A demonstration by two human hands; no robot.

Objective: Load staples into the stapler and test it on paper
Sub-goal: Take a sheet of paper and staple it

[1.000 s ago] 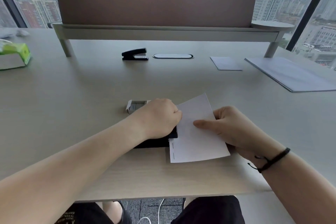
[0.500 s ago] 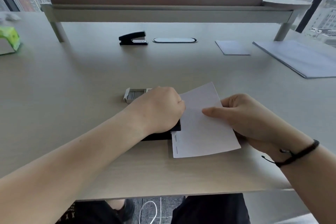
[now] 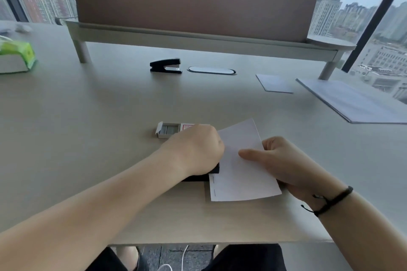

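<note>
My left hand (image 3: 198,149) is closed in a fist on top of a black stapler (image 3: 199,176), which it mostly hides. A white sheet of paper (image 3: 242,174) lies flat with its left edge in the stapler's mouth. Two staples show along that edge below the stapler. My right hand (image 3: 284,163) holds the sheet's right side, thumb on top. An open box of staples (image 3: 169,129) sits just behind my left hand.
A second black stapler (image 3: 166,65) sits far back by an oval cable port (image 3: 211,70). A small card (image 3: 275,83) and a large grey sheet (image 3: 352,101) lie at the right, a green tissue pack (image 3: 16,57) at the far left. A desk divider (image 3: 193,2) stands behind.
The hands, stapler and paper keep the same pose. Only the view has tilted, down and then back up.
</note>
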